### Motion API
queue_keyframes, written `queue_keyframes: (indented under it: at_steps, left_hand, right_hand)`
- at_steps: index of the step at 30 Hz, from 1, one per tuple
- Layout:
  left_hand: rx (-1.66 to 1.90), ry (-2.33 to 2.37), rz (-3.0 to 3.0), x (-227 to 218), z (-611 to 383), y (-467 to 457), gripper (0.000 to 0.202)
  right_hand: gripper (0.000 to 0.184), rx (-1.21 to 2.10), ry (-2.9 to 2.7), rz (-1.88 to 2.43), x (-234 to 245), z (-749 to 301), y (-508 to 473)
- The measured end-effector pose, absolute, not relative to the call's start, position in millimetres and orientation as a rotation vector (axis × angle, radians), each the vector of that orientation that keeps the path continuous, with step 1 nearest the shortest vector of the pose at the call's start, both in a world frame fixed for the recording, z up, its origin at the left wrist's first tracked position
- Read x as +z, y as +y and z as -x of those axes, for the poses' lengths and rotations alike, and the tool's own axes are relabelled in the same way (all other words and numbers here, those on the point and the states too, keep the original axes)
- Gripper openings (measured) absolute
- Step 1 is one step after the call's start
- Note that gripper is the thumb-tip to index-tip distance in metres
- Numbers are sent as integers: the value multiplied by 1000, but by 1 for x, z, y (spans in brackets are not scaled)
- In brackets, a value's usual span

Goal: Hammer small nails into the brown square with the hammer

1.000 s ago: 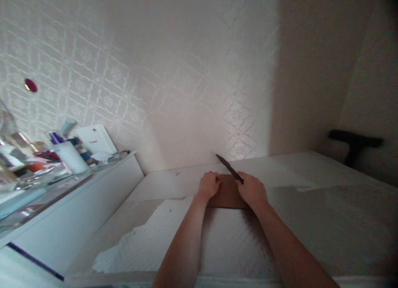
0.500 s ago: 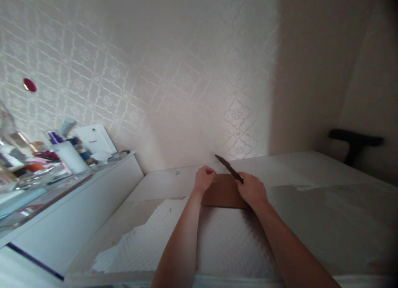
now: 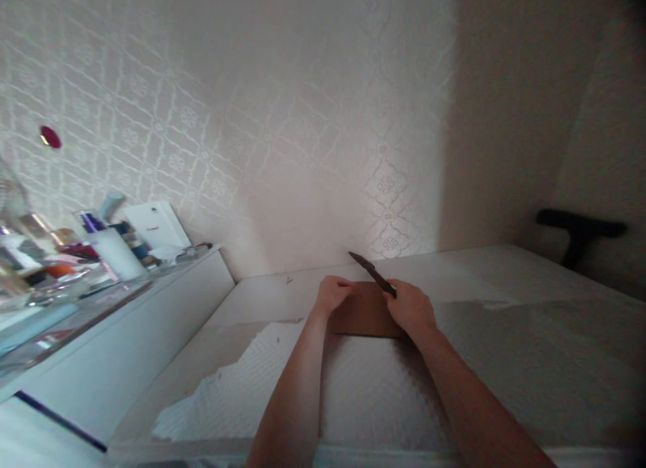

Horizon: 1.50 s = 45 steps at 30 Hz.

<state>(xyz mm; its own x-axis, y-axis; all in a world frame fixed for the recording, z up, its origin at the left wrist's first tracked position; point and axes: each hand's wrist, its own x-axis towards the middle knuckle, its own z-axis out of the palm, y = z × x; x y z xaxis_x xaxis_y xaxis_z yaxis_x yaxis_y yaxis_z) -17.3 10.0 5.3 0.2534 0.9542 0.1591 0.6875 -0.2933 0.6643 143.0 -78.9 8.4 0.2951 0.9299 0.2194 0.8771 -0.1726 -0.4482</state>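
A flat brown cardboard piece (image 3: 371, 313) lies between my two hands, above white quilted sheeting (image 3: 378, 387). My left hand (image 3: 334, 294) is at its upper left, the fingers drawn together over the surface near some tiny marks. What is between those fingertips, if anything, is too small to tell. In my right hand (image 3: 411, 306), closed at the cardboard's right edge, is a slim dark knife-like tool (image 3: 367, 264). Its narrow end points up and left towards the wall; the lower end is hidden in the hand.
On the left a white cabinet (image 3: 151, 326) carries bottles, a pale pump bottle (image 3: 118, 252) and a white box (image 3: 157, 225). Patterned wall rises behind the table (image 3: 469, 273). A black T-shaped armrest (image 3: 580, 225) stands at right. A tiny object (image 3: 289, 280) lies near the wall.
My left hand has come down slightly and to the right, its fingertips now over the cardboard. My right hand and the dark tool have barely moved.
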Motion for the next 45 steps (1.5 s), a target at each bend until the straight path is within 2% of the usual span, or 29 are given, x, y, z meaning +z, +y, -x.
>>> queue_keyframes:
  at_steps: [45]
  left_hand:
    - [614,1509,-2070,6,22,10,19]
  right_hand:
    - [35,153,-1595,2046,11,-144,-80]
